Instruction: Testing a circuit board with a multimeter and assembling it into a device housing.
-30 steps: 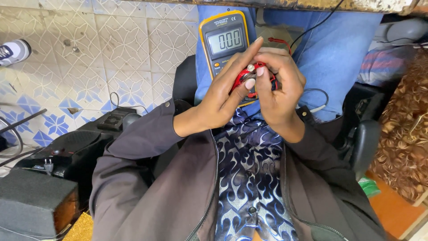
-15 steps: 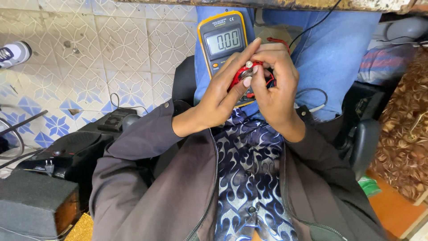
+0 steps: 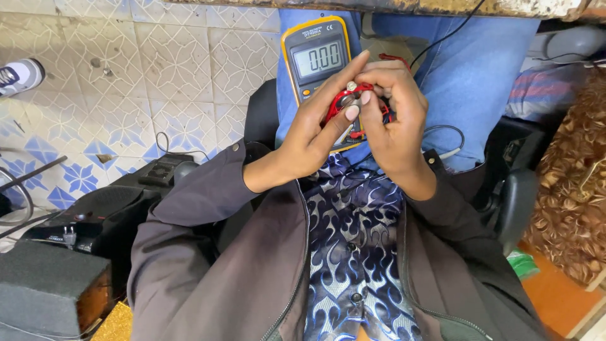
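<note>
Centrally, small red part (image 3: 344,104) with a metal tip, pinched between both hands above the lap, just in front of the meter. Left hand (image 3: 315,126): fingers clenched on the red part from the left, thumb pressed against its face, index finger stretched up along the meter's edge. Right hand (image 3: 391,110): fingers curled over the part from the right and top, grasping it too; thin red wire looped under the knuckles. Behind the hands, yellow-cased multimeter (image 3: 315,57) lying on the blue-jeaned thigh (image 3: 467,69), grey display facing up, lower half hidden by the fingers. Thin grey cable (image 3: 445,136) curving out just right of the right wrist. Below, dark jacket sleeves and a blue patterned shirt (image 3: 353,233). Above, worn desk edge (image 3: 442,7) across the top. Left, patterned floor tiles (image 3: 126,69), black equipment (image 3: 95,208) with cords, a dark box (image 3: 44,290) at the corner, a shoe (image 3: 19,74) well apart. Right, black chair arm (image 3: 517,202).
</note>
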